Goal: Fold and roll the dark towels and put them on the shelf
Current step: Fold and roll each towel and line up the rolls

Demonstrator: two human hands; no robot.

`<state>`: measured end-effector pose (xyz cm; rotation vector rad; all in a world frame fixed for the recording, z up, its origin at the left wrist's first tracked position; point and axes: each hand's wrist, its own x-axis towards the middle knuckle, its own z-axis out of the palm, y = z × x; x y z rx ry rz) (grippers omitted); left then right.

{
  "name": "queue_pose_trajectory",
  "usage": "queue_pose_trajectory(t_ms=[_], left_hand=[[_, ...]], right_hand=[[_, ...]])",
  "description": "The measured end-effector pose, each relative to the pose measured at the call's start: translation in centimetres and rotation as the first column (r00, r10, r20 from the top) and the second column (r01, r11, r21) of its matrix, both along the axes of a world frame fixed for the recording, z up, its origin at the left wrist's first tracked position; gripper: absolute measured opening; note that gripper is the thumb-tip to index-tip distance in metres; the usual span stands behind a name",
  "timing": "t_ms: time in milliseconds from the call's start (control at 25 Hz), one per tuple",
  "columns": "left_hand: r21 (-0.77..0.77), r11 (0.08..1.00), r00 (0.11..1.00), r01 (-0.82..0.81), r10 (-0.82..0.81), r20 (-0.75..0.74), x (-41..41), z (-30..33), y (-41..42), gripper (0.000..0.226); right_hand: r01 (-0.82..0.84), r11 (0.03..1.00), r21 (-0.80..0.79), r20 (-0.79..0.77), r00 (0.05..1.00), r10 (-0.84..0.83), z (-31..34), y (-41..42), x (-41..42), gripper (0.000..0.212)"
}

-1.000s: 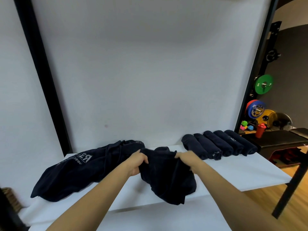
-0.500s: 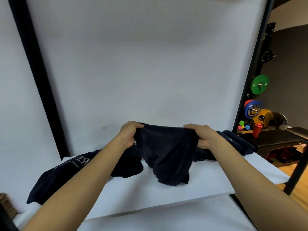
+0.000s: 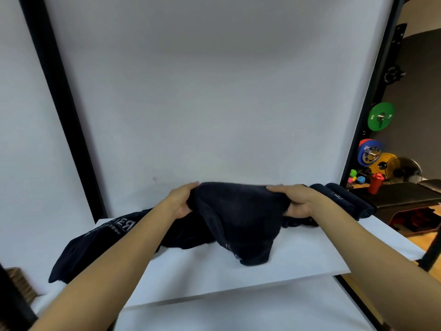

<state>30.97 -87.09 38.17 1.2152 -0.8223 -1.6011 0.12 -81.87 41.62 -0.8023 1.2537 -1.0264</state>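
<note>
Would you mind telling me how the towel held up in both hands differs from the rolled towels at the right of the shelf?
The held towel hangs loose and unrolled; the rolled towels are tight cylinders. The held towel is lifted by the left hand and right hand, while the rolled towels lie untouched on the shelf. Both are dark navy.

Both bare forearms reach forward, roughly level with each other. Left hand (image 3: 181, 201) and right hand (image 3: 296, 200) each have fingers curled over the top edge of a dark navy cloth towel (image 3: 241, 218), thumbs tucked underneath, pinching it up.
</note>
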Motion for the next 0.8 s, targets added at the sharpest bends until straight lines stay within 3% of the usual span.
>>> queue_pose_trajectory(t_ms=[80,120,200,240,360,400,520,680,720,800], left_hand=[[0.126,0.980,0.966,0.157,-0.179,0.188,0.6,-0.3,0.8,0.024],[0.136,0.972,0.951,0.190,-0.217,0.219,1.0,-0.4,0.9,0.024],[0.032,0.993,0.985,0.116,-0.119,0.124,1.7,-0.4,0.1,0.028],[-0.033,0.998,0.997,0.056,-0.054,0.063,2.0,0.0,-0.4,0.034],[-0.071,0.997,0.999,-0.029,0.031,0.031,2.3,1.5,-0.4,0.037],[-0.078,0.996,0.998,-0.036,0.041,0.052,2.5,1.8,-0.3,0.034],[-0.169,0.984,0.998,-0.057,0.059,0.006,2.5,3.7,0.0,0.030],[-0.400,0.903,0.983,-0.159,0.106,-0.152,2.0,9.9,-0.3,0.027],[-0.446,0.878,0.982,-0.173,0.117,-0.150,2.1,11.6,-0.5,0.024],[-0.480,0.866,0.989,-0.141,0.140,-0.039,2.4,13.6,-0.4,0.023]], right_hand=[[-0.067,0.996,0.059,-0.133,0.988,0.075,-0.3,0.0,0.1,0.035],[-0.012,1.000,-0.022,-0.117,0.993,0.009,-0.3,-0.4,-0.1,0.036],[0.168,0.958,-0.232,0.023,0.986,-0.167,0.1,-1.5,-1.0,0.035],[0.164,0.949,-0.269,0.059,0.986,-0.154,0.5,-1.9,-1.4,0.033],[-0.176,0.983,-0.053,-0.095,0.981,0.170,1.2,-1.1,-1.1,0.041],[-0.195,0.980,-0.037,-0.128,0.974,0.189,1.4,-1.2,-1.1,0.043],[0.065,0.951,-0.301,0.056,0.997,-0.050,3.3,-1.7,-1.3,0.034],[0.198,0.853,-0.483,0.295,0.954,-0.055,8.1,-2.4,-2.8,0.027],[0.182,0.851,-0.492,0.288,0.957,-0.039,9.2,-2.5,-3.3,0.026],[0.037,0.913,-0.406,0.102,0.995,0.005,10.4,-2.3,-3.9,0.028]])
